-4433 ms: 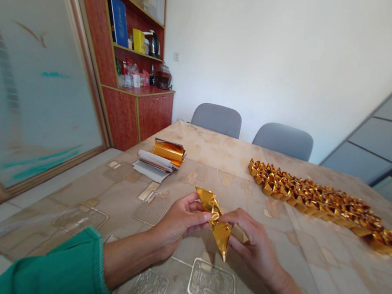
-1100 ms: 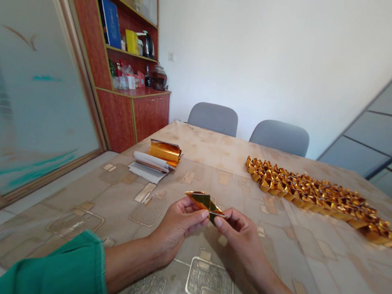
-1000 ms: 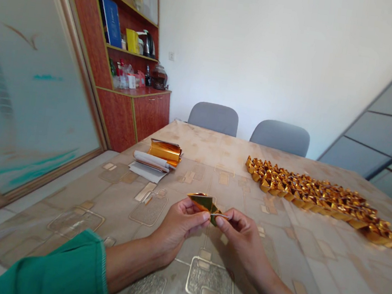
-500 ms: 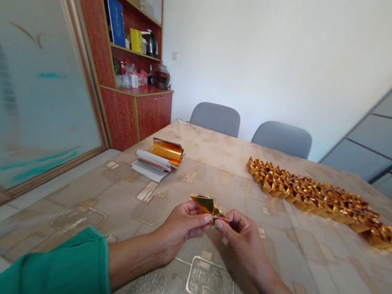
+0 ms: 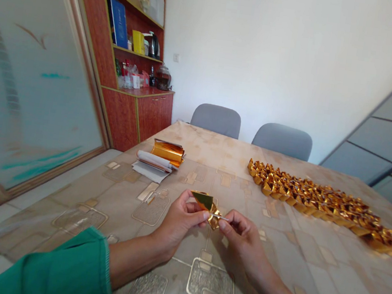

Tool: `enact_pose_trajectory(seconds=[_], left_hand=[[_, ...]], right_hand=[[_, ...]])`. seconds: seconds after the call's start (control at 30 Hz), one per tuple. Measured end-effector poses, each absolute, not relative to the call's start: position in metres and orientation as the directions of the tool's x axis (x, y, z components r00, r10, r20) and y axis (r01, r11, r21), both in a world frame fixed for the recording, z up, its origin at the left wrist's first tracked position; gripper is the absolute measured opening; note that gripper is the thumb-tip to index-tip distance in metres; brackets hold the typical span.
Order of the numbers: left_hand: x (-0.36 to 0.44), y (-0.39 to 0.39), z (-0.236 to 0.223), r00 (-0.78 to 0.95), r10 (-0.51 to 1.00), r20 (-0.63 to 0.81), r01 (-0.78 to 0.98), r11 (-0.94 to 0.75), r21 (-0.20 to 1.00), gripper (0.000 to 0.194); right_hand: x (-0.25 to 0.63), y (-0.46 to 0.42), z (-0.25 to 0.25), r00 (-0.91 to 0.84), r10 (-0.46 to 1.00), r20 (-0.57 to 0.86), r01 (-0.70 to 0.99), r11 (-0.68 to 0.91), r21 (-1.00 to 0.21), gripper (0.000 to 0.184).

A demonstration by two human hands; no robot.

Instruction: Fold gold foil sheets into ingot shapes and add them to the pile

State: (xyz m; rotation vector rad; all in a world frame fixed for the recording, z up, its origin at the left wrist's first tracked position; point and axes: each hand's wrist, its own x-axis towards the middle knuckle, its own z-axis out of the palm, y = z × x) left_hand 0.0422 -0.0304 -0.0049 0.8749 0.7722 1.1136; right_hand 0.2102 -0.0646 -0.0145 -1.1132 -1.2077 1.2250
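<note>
One left hand (image 5: pixel 179 226) and one right hand (image 5: pixel 242 239) pinch a small folded piece of gold foil (image 5: pixel 205 202) above a patterned tabletop (image 5: pixel 282 284)

Both sets of fingers (image 5: pixel 197 217) are closed narrowly on the foil, which sits between the hands, its flat triangular corner pointing up and away. The fingers hide much of the fold, and the crumpled lower part is too small to make out clearly. A thin pale sliver runs from it toward the right fingertips; what it is, I cannot tell. A few seconds earlier the foil was larger and looser, with a long point hanging below the hands; now it is compact. Both forearms angle in from the bottom edge, the left in a green sleeve (image 5: pixel 50 263), the right bare and cut off by the frame. Ahead and left of the fingers, a curled gold foil sheet (image 5: pixel 168 152) lies on white paper (image 5: pixel 149 170). Ahead and right stretches a long band of folded gold foil pieces (image 5: pixel 322 204).
</note>
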Motion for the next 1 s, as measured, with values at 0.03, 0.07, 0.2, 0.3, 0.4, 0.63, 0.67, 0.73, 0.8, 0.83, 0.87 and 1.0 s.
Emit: enact_pose_trajectory(seconds=[0.03,0.07,0.2,0.3,0.4,0.63,0.67,0.73,0.8,0.83,0.87,1.0], left_hand=[[0.042,-0.03,-0.004,0.259,0.962,-0.084,-0.414,0.189,0.891,0.045],[0.043,-0.03,-0.004,0.257,0.963,-0.081,-0.408,0.184,0.894,0.045],[0.045,-0.029,-0.006,0.298,0.954,-0.036,-0.383,0.154,0.911,0.039],[0.047,-0.029,-0.009,0.322,0.947,0.0,-0.37,0.126,0.92,0.039],[0.047,-0.029,-0.012,0.321,0.947,0.011,-0.325,0.099,0.941,0.036],[0.038,-0.023,-0.013,0.349,0.841,0.414,-0.012,-0.438,0.899,0.007],[0.037,-0.022,-0.013,0.369,0.776,0.511,0.053,-0.566,0.822,0.012],[0.035,-0.02,-0.012,0.386,0.637,0.667,0.138,-0.755,0.641,0.02],[0.033,-0.018,-0.011,0.36,0.531,0.767,0.207,-0.847,0.489,0.023],[0.033,-0.018,-0.01,0.354,0.492,0.796,0.248,-0.869,0.427,0.022],[0.032,-0.018,-0.009,0.36,0.465,0.809,0.289,-0.88,0.377,0.02],[0.029,-0.019,-0.002,0.462,0.462,0.757,0.363,-0.877,0.314,0.02]], right_hand=[[0.209,-0.065,-0.014,-0.039,0.998,0.046,-0.081,0.043,-0.996,0.038],[0.208,-0.065,-0.012,-0.058,0.997,0.043,-0.088,0.038,-0.995,0.037],[0.206,-0.065,-0.008,-0.124,0.992,0.02,-0.039,0.015,-0.999,0.041],[0.204,-0.065,-0.014,-0.091,0.996,-0.013,-0.119,-0.024,-0.993,0.042],[0.203,-0.064,-0.02,-0.085,0.996,-0.003,-0.249,-0.024,-0.968,0.041],[0.209,-0.064,-0.008,-0.081,0.994,-0.076,-0.309,-0.097,-0.946,0.045],[0.209,-0.064,-0.006,-0.077,0.992,-0.097,-0.332,-0.118,-0.936,0.045],[0.21,-0.063,-0.006,-0.083,0.987,-0.134,-0.363,-0.156,-0.919,0.043],[0.21,-0.063,-0.007,-0.098,0.982,-0.16,-0.372,-0.186,-0.91,0.042],[0.211,-0.063,-0.007,-0.103,0.98,-0.168,-0.375,-0.195,-0.906,0.042],[0.211,-0.063,-0.007,-0.108,0.979,-0.173,-0.377,-0.201,-0.904,0.041],[0.214,-0.065,-0.004,-0.118,0.978,-0.174,-0.333,-0.204,-0.92,0.043]])
